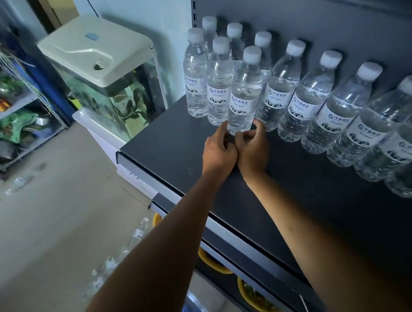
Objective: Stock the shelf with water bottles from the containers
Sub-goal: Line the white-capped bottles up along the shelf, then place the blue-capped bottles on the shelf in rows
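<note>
Loose bottles (124, 256) lying on the floor at left, apparently waiting to go up. Left hand (218, 152) and right hand (253, 148) both curling fingers round the base of the front bottle (243, 93), seating it upright on the shelf (172, 139). Back row (321, 98) running full to the right. Second row only beginning, so I judge most of it is left to do.
</note>
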`<state>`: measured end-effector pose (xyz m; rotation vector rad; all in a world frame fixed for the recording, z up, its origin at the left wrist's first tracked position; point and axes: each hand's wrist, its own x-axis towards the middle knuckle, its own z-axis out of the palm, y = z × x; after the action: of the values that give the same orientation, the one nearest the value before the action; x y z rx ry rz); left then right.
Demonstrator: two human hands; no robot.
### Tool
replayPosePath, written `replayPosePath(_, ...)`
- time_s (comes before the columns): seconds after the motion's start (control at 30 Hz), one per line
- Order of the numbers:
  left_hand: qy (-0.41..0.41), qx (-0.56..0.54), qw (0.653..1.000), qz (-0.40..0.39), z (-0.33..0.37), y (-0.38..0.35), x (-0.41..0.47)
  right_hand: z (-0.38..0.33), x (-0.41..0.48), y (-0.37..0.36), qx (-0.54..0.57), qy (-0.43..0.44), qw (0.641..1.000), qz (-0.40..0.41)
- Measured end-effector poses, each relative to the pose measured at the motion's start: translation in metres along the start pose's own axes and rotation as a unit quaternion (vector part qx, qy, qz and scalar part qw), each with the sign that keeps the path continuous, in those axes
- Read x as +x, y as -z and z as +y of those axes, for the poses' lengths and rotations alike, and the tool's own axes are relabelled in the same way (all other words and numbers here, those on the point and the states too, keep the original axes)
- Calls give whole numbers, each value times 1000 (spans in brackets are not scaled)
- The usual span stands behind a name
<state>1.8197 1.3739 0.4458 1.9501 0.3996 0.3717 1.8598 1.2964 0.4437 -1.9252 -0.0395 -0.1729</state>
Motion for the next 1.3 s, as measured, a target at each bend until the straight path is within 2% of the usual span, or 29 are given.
replayPosePath(0.27, 22, -13, 1000, -3, -5, 18, -28, -4, -7, 1, 16, 28, 999, 12)
replayPosePath(0.37, 1, -14, 1000, 7, -6, 35, -58, -5, -10, 5, 80, 0, 997, 5)
replayPosePath(0.5, -14, -13, 995, 101, -28, 79, -117, -12, -49, 9, 161, -25, 986, -19)
replayPosePath(0.67, 29, 43, 979, 197, -82, 150, -189, -28, -147, 2, 182, 42, 972, -145)
replayPosePath(0.87, 134, 97, 947, 276, -156, 206, -272, -6, -268, -24, 109, 203, 937, -263)
replayPosePath(0.97, 195, 120, 934, 275, -205, 219, -317, 34, -317, -48, 55, 216, 926, -303)
replayPosePath(1.07, 256, 123, 926, 249, -259, 223, -363, 84, -363, -70, -14, 201, 915, -351)
replayPosePath(1.2, 323, 149, 914, 195, -336, 220, -422, 159, -414, -101, -122, 199, 875, -424)
replayPosePath(1.3, 352, 164, 911, 140, -393, 209, -448, 211, -444, -128, -176, 207, 853, -444)
